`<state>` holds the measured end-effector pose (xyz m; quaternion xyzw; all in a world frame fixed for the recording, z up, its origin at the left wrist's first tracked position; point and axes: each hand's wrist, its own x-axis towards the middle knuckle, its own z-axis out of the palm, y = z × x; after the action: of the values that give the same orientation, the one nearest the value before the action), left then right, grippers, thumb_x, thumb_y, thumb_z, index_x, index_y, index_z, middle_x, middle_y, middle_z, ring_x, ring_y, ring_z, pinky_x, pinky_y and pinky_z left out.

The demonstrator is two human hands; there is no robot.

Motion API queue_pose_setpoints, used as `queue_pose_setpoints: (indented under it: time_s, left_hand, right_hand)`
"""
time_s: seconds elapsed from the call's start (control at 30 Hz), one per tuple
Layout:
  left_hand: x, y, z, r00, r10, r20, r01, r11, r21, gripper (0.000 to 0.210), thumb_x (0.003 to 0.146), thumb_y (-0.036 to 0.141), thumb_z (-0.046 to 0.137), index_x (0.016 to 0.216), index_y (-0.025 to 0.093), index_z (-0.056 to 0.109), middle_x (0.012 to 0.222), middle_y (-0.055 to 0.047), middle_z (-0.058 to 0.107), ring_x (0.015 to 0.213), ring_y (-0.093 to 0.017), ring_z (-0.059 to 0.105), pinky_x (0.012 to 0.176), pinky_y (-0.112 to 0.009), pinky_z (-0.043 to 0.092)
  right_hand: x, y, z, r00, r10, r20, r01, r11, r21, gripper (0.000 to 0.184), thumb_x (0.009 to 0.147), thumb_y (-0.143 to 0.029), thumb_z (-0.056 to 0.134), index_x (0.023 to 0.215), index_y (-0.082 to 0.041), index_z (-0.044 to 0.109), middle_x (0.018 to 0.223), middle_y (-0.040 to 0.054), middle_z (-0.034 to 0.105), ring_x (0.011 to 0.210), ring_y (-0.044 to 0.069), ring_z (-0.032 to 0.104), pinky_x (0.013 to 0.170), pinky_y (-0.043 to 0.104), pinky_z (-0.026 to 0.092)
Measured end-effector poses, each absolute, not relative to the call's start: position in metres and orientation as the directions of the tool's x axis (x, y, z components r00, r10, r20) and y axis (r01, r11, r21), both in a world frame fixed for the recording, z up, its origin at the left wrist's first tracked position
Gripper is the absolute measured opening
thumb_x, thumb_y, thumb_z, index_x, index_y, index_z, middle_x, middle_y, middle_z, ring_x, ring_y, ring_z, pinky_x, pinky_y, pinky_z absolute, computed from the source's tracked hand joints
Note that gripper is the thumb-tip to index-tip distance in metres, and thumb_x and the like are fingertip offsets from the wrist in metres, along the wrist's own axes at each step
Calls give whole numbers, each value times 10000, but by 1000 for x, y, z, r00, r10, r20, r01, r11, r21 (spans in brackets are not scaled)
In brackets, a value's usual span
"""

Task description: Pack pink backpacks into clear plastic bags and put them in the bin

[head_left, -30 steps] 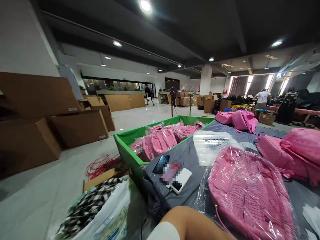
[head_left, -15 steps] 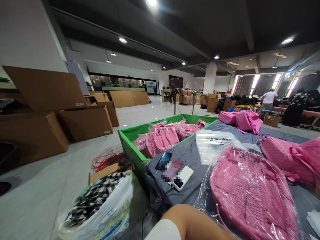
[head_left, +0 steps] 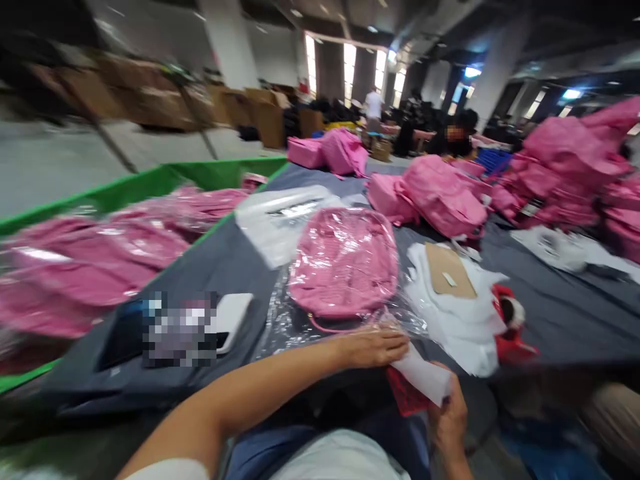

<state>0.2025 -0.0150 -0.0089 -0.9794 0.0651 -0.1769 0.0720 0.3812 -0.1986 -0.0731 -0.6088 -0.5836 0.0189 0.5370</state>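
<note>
A pink backpack (head_left: 345, 263) lies in a clear plastic bag (head_left: 280, 320) on the dark cloth-covered table. At the bag's near edge is my left hand (head_left: 375, 347), its fingers together and closed on the plastic. A whitish strip (head_left: 425, 377) runs from beneath those fingers to my right hand (head_left: 450, 413), which grips its other end. Whether the strip is part of the bag I cannot tell. Under the strip shows a red flat piece (head_left: 407, 395), partly hidden. To the right lie white sheets (head_left: 450, 320) with a brown card (head_left: 450, 270) on top.
A red tape dispenser (head_left: 515, 327) stands right of the sheets. More pink backpacks (head_left: 440, 197) are heaped behind. Flat clear bags (head_left: 285, 213) lie at the middle left. A green-rimmed bin (head_left: 200, 175) holds bagged backpacks. A phone (head_left: 125, 333) and a white power bank (head_left: 235, 320) sit near it.
The view has swung to the right, with blur. Both my hands now show at the bag's near edge; before, only a forearm was seen.
</note>
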Motion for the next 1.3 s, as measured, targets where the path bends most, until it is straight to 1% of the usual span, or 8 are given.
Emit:
queue_pose_setpoints:
  time_s: [0.13,0.37,0.53,0.77,0.87,1.07,1.17,1.3]
  left_hand:
    - [188,-20,-22,840,-194,506,-184,-980,-71,247,1022,109,489,1228,110,624,1184,-152,730,1185,-231,648,1067,-436,496]
    - [185,-26,-21,835,-168,525,-169,-985,-46,158,1017,111,504,1132,96,611,1058,-129,706,1022,-216,650,953,-400,537]
    - [184,-24,-20,827,-190,529,-164,-982,-95,179,1050,155,443,1087,146,618,1019,-89,687,949,-188,620,922,-365,520]
    - [188,-29,-19,826,-189,531,-170,-982,-85,223,1061,238,459,908,162,602,796,-23,581,780,-173,537,815,-334,466]
    - [188,-31,-18,867,-164,470,-139,-986,-87,210,1049,166,438,909,176,594,798,-24,566,789,-180,528,818,-334,461]
    - [194,-34,-10,876,-195,440,-170,-981,-97,173,1034,173,479,903,182,593,840,-29,603,821,-180,574,832,-316,492]
    - [195,-42,-21,843,-144,518,-140,-989,-47,168,1006,160,506,902,211,628,911,-27,667,881,-176,630,886,-296,516]
    - [197,-32,-50,702,-200,684,-199,-977,-82,320,801,213,663,1052,388,761,989,28,778,870,-207,701,740,-293,574]
  right_hand:
    - [378,-207,-73,389,685,616,676,242,-697,566,929,-475,661,1407,-215,506,1269,157,636,1106,285,681,851,395,616]
    - [358,-224,-45,148,849,506,646,305,-700,648,860,-379,671,1458,-208,492,1373,147,603,1272,301,597,1083,451,510]
    - [362,-229,-55,283,748,601,690,276,-669,248,985,-238,533,1174,-271,690,997,58,735,900,202,727,776,296,608]
    - [361,-247,-67,-40,709,704,869,373,-326,502,994,-98,445,1471,-236,522,993,73,771,843,197,745,729,320,617]
    - [351,-256,-63,-2,724,690,898,305,-317,628,951,-86,515,1551,-237,412,987,70,769,827,205,742,742,339,620]
    - [378,-248,-62,95,700,708,944,162,-287,537,894,-289,596,1428,-243,566,1280,154,646,1160,322,639,947,519,543]
    - [404,-219,-71,129,668,733,934,166,-316,428,879,-247,523,1284,-229,659,1120,129,701,1034,276,670,889,465,555]
    - [420,-154,-80,468,692,550,848,-174,-501,308,845,-141,485,1048,-196,709,790,31,719,698,162,656,688,272,542]
